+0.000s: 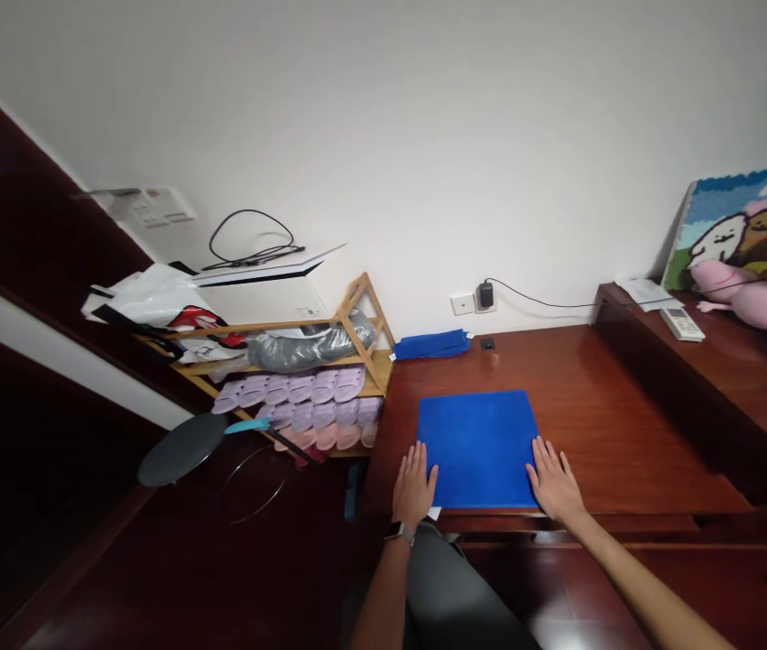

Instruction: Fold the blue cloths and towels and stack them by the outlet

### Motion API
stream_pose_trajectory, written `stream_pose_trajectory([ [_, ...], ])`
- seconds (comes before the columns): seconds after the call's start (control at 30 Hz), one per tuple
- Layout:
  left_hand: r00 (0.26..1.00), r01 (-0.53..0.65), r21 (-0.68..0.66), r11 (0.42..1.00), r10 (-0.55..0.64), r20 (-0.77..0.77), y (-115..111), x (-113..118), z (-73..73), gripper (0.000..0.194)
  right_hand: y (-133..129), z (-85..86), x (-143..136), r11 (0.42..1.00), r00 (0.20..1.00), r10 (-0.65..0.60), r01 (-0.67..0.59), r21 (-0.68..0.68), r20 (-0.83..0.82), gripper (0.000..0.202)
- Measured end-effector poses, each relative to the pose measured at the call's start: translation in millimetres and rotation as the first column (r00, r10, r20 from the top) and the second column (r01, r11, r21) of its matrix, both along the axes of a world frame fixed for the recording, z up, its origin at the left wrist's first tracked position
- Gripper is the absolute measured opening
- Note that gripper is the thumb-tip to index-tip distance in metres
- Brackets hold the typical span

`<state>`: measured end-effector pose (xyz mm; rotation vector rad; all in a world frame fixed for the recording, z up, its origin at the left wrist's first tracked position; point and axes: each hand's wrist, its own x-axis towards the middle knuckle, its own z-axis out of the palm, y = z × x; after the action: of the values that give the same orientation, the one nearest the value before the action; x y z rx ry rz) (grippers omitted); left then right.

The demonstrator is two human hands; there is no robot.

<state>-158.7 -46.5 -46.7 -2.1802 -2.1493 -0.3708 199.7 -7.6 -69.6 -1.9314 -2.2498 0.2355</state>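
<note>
A blue cloth (478, 449) lies spread flat on the reddish-brown desk (600, 406), close to its front edge. My left hand (414, 486) rests flat at the cloth's left edge, fingers stretched out. At the right edge of the cloth my right hand (555, 478) lies open, palm down, fingers slightly apart. A small white tag shows by the near left corner. Nothing is gripped in either hand. Farther back, against the wall, sits a folded stack of blue cloths (431, 344).
A wooden rack (366, 361) with lilac slippers (316, 386) stands left of the desk, near a dark pan (184, 449). A charger (485, 293) is plugged into the wall. On the raised right shelf are a remote control (682, 324) and a pink plush toy (759, 302).
</note>
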Motion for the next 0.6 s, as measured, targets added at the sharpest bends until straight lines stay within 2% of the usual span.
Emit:
stream_pose_trajectory([
  [0.17,0.999,0.008,-0.010,1.000,-0.008,0.031,-0.5,2.9,-0.3,0.063,3.5,2.0,0.6,0.998,0.999,-0.009,0.010,-0.059,0.032,0.073],
  [0.27,0.999,0.005,-0.004,1.000,-0.005,0.033,-1.3,2.1,1.3,0.064,19.5,7.2,-3.0,1.000,1.000,-0.007,0.008,-0.029,0.016,0.071],
  [0.37,0.999,-0.003,-0.012,1.000,0.003,0.033,-1.7,2.5,2.2,0.064,53.7,19.4,-9.7,1.000,1.000,-0.005,0.005,-0.006,0.011,0.070],
  [0.5,0.999,-0.015,-0.006,1.000,0.015,0.039,-2.0,3.2,2.6,0.063,111.5,38.8,-16.8,0.998,1.000,-0.013,0.013,-0.058,0.001,0.069],
  [0.6,0.999,-0.015,-0.003,1.000,0.015,0.039,-3.1,3.4,2.9,0.062,140.3,43.3,-20.0,0.997,1.000,-0.016,0.016,-0.073,-0.005,0.070],
])
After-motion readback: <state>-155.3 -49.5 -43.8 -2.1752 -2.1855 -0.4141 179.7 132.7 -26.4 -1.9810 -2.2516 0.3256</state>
